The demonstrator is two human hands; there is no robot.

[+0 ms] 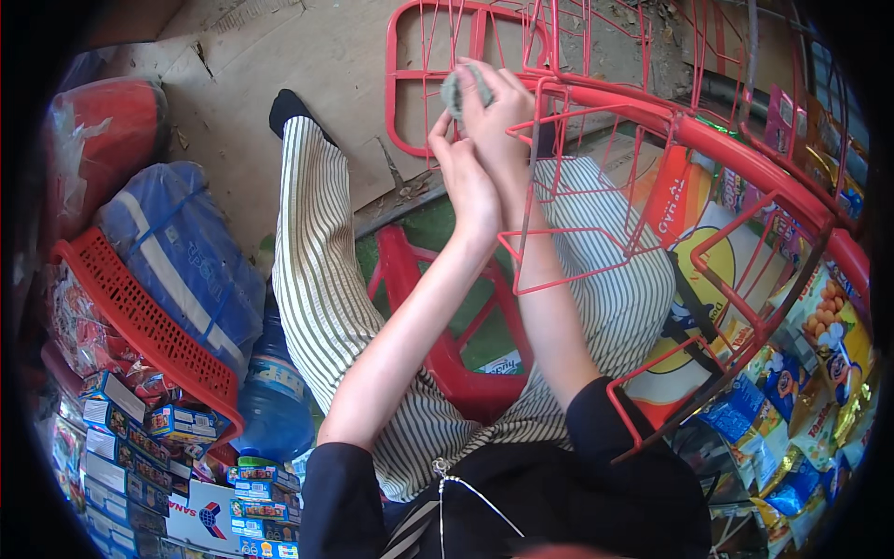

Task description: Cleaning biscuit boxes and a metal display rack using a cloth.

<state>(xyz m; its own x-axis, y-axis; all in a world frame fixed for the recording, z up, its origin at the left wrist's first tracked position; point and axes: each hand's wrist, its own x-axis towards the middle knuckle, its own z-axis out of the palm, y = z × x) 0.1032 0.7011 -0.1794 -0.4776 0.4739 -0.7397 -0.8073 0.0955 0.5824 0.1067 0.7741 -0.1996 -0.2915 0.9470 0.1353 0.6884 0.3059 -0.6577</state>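
My right hand (pixel 499 115) is closed around a wadded grey-green cloth (pixel 466 89), at the red wire rack (pixel 618 87) in front of me. Just below it, my left hand (pixel 469 183) lies against the right wrist, its fingers bent beside a thin upright wire of the rack. Whether those fingers grip the wire is hard to see. The rack has a thick curved red tube (pixel 733 145) and several wire loops (pixel 573 262) that reach over my right forearm. Its rounded rectangular red frame (pixel 392 77) lies beyond my hands.
Under me is a red plastic stool (pixel 457 370). Flattened cardboard (pixel 230 105) covers the ground ahead. To the left are a red basket (pixel 154 328), a blue wrapped pack (pixel 181 258), a large water bottle (pixel 276 405) and stacked small boxes (pixel 119 454). Snack packets (pixel 782 412) crowd the right.
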